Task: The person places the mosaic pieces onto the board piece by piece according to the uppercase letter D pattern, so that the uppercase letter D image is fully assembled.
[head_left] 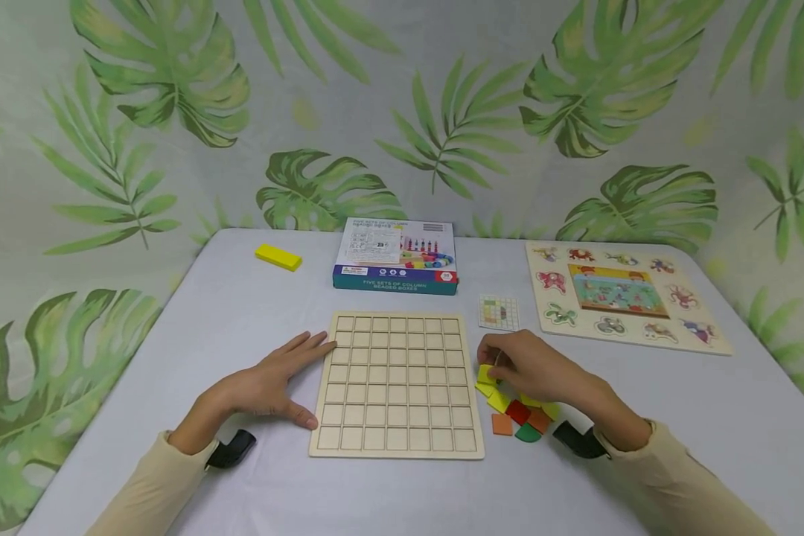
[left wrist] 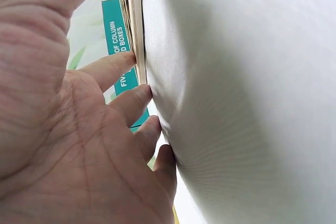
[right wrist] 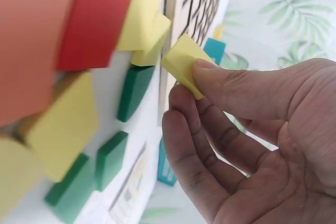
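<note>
The person's right hand (head_left: 536,365) is clamping its fingers on one flat, four-sided yellow tile (right wrist: 180,62), probably best pinched near its rim, toward the tabletop's (head_left: 388,499) right edge from one pale wooden grid board (head_left: 397,374), which the left hand's (head_left: 268,385) spread fingers are touching, while one flat red tile (head_left: 517,412) and two flat orange tiles (head_left: 502,424) are lying nearby.

Your white bench (head_left: 275,495) carries a wooden grid board (head_left: 397,387). Beyond this grid board you have a teal-edged box (head_left: 397,257); past its far left corner, a yellow block (head_left: 278,257); just off its far right corner, a card (head_left: 499,313); farther right, a picture puzzle (head_left: 556,257); beside its right edge, coloured tiles (head_left: 517,412).
</note>
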A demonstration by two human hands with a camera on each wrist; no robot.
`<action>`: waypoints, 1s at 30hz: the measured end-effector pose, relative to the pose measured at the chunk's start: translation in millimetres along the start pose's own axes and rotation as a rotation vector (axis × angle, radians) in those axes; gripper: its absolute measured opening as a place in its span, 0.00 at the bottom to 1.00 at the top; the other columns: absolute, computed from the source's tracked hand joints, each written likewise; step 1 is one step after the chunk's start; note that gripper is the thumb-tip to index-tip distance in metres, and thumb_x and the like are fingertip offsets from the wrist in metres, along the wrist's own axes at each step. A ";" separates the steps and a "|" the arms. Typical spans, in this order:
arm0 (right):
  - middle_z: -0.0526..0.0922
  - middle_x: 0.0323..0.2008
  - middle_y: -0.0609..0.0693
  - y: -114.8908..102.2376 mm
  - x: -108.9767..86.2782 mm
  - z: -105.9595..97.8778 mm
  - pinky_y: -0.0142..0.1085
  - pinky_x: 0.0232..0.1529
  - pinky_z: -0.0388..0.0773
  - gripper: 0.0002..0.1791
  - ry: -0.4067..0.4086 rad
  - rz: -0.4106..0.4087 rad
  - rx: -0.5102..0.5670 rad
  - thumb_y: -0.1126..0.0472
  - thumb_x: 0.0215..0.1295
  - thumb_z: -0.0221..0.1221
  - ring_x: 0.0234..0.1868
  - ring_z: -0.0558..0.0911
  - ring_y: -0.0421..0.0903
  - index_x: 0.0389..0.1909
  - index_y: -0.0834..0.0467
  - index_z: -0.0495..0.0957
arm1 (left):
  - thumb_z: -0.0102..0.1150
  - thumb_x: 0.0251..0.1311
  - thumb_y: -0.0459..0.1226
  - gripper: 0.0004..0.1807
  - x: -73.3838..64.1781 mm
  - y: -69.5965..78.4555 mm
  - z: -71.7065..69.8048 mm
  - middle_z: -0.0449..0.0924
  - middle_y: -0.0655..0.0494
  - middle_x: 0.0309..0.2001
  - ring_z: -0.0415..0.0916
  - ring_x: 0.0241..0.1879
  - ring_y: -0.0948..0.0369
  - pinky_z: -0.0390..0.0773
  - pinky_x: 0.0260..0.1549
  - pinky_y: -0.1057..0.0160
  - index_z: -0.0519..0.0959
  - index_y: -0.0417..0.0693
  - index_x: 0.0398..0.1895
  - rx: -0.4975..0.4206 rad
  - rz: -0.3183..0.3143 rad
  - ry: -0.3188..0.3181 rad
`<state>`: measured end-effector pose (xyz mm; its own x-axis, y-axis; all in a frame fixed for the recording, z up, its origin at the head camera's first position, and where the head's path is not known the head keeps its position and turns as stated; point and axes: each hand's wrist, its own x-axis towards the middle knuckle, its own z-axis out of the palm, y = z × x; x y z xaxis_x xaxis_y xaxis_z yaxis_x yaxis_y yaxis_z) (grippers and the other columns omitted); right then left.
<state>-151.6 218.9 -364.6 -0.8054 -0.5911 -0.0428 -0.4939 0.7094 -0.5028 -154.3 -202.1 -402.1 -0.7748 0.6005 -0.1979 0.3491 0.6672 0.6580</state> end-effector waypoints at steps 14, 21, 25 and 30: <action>0.84 0.36 0.50 -14.0 47.2 10.2 0.35 0.42 0.80 0.07 0.046 -0.023 0.042 0.73 0.67 0.59 0.38 0.81 0.42 0.42 0.60 0.77 | 0.81 0.40 0.52 0.64 0.1 2.3 0.4 0.41 0.44 0.81 0.31 0.79 0.38 0.42 0.70 0.28 0.53 0.49 0.80 -0.002 0.000 -0.001; 0.84 0.36 0.50 -21.3 69.6 13.2 0.36 0.44 0.80 0.05 0.058 -0.010 0.051 0.70 0.68 0.60 0.37 0.80 0.42 0.42 0.59 0.78 | 0.81 0.41 0.53 0.64 0.2 1.5 1.4 0.42 0.44 0.81 0.32 0.79 0.38 0.42 0.70 0.29 0.53 0.49 0.80 0.019 -0.001 0.004; 0.84 0.37 0.50 -22.8 79.8 14.9 0.37 0.45 0.80 0.05 0.057 0.001 0.073 0.69 0.67 0.60 0.38 0.80 0.43 0.41 0.59 0.79 | 0.81 0.41 0.53 0.64 0.6 1.7 1.1 0.42 0.44 0.81 0.32 0.79 0.39 0.42 0.71 0.29 0.53 0.50 0.80 0.015 -0.003 0.004; 0.84 0.38 0.51 -25.5 94.2 17.9 0.38 0.46 0.81 0.06 0.039 -0.006 0.082 0.70 0.66 0.59 0.39 0.81 0.44 0.41 0.60 0.80 | 0.81 0.40 0.53 0.64 0.2 0.5 1.2 0.42 0.44 0.81 0.31 0.79 0.39 0.41 0.71 0.29 0.54 0.49 0.80 0.006 -0.002 0.004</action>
<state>-209.0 138.2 -371.2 -0.8156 -0.5786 -0.0064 -0.4717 0.6713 -0.5717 -153.6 -201.1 -402.7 -0.7775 0.5975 -0.1962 0.3507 0.6709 0.6534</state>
